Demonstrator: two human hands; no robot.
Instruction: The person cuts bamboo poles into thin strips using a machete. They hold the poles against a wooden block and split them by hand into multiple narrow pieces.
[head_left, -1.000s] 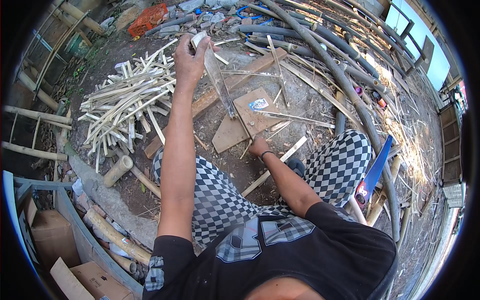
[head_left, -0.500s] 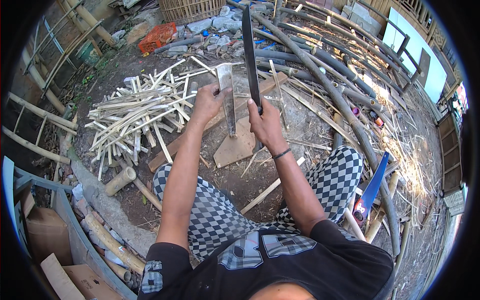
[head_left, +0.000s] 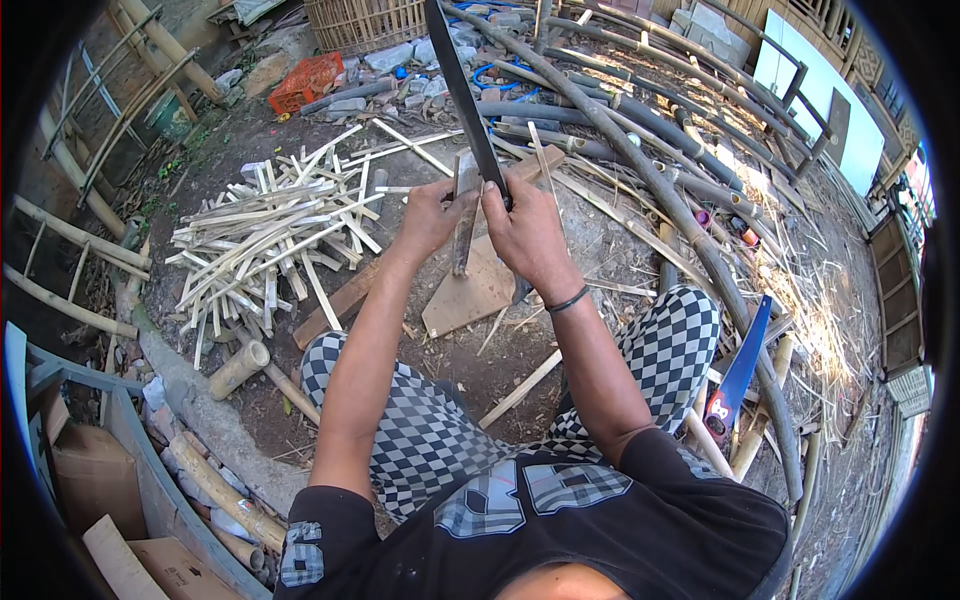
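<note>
My left hand (head_left: 428,218) is closed around a short piece of split bamboo (head_left: 462,246), held upright with its lower end above a flat brown board (head_left: 468,297) on the ground. In my right hand (head_left: 530,228) I grip the dark handle of a machete (head_left: 462,92). Its long dark blade points up and away, leaning left. The blade's base is right beside the bamboo; I cannot tell whether the two touch. Both hands are close together between my knees.
A heap of pale split strips (head_left: 265,245) lies to the left, with a wooden beam (head_left: 345,305) beside it. Long bamboo poles (head_left: 690,225) stretch along the right. A blue handsaw (head_left: 742,365) rests near my right knee. An orange crate (head_left: 306,83) stands at the back.
My right hand has moved left toward the bamboo piece, and the machete has tipped further left. The bamboo has turned, showing a narrower side. My left hand has shifted slightly right and down.
</note>
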